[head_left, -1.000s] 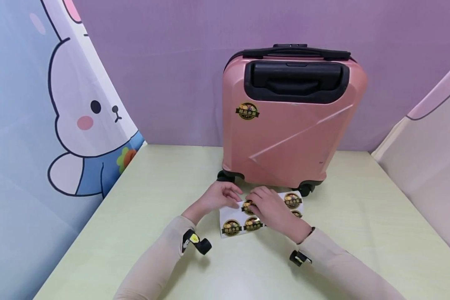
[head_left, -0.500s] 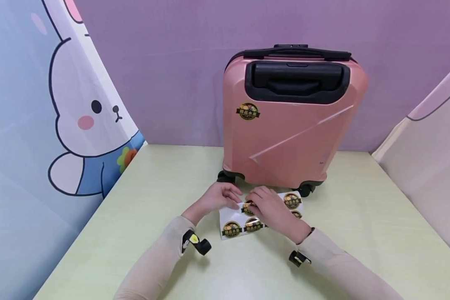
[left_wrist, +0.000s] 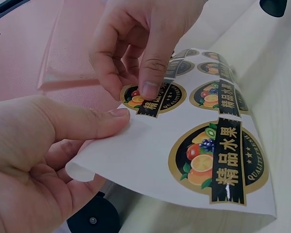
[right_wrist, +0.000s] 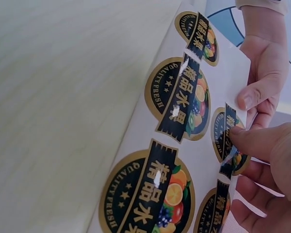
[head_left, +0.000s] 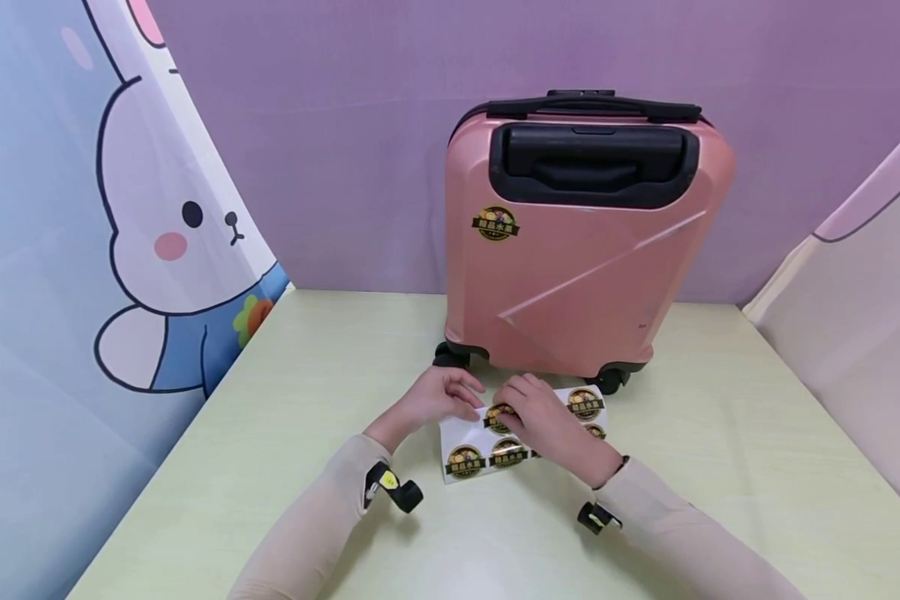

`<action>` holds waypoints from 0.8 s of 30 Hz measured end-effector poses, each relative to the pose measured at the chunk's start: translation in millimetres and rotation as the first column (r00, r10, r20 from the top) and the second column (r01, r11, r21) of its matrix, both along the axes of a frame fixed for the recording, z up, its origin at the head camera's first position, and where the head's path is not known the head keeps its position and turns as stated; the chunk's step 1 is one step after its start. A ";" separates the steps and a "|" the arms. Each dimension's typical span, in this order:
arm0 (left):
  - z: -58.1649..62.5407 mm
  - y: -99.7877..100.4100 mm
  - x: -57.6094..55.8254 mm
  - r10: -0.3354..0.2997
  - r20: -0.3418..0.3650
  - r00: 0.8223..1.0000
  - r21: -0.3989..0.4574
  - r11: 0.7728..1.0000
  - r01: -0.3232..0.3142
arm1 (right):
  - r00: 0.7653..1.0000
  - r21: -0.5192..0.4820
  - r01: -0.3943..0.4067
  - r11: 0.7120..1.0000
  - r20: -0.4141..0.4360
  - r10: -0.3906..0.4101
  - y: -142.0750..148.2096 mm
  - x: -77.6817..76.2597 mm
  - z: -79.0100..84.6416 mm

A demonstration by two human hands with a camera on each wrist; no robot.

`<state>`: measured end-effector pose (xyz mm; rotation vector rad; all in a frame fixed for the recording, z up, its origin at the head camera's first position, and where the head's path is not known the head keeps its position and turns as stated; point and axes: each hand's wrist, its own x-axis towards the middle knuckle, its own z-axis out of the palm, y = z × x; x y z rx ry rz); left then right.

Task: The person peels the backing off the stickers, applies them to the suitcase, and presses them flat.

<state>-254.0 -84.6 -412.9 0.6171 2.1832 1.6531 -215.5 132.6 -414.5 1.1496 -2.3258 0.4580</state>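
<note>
My left hand [head_left: 438,396] pinches the top left corner of a white sticker sheet [head_left: 457,429], thumb above and fingers underneath. The sheet carries round black-and-gold fruit stickers; a blank patch lies beside the left thumb. At the upper edge my right hand [head_left: 547,421] grips the sheet, its thumb pressed on a sticker [left_wrist: 172,99] and its fingers curled behind. That sticker [right_wrist: 220,128] still lies on the backing in the right wrist view. A pink suitcase [head_left: 570,267] stands upright just behind both hands, with one matching sticker [head_left: 496,223] at its upper left.
The suitcase rests on black wheels [head_left: 607,379] on a pale table [head_left: 345,350]. Behind it hangs a purple cloth [head_left: 330,150]. A rabbit-printed cloth [head_left: 172,192] borders the left side, and a pale cloth [head_left: 862,333] the right.
The near edge of the sticker sheet has shifted slightly toward me. Both hands keep nearly the same place and grip.
</note>
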 end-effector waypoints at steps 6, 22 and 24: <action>0.4 0.3 1.6 0.012 -0.001 1.000 -0.015 1.000 -0.012 | 0.999 -0.018 -0.019 1.000 0.038 0.019 0.4 0.3 0.2; -1.6 -0.3 3.2 0.024 -0.014 1.000 -0.003 1.000 -0.024 | 0.992 0.030 -0.025 0.999 0.127 0.021 1.7 2.2 7.6; -2.2 -0.4 2.7 0.024 -0.012 1.000 -0.005 1.000 -0.024 | 0.991 0.026 -0.025 0.999 0.129 0.021 1.7 2.5 7.8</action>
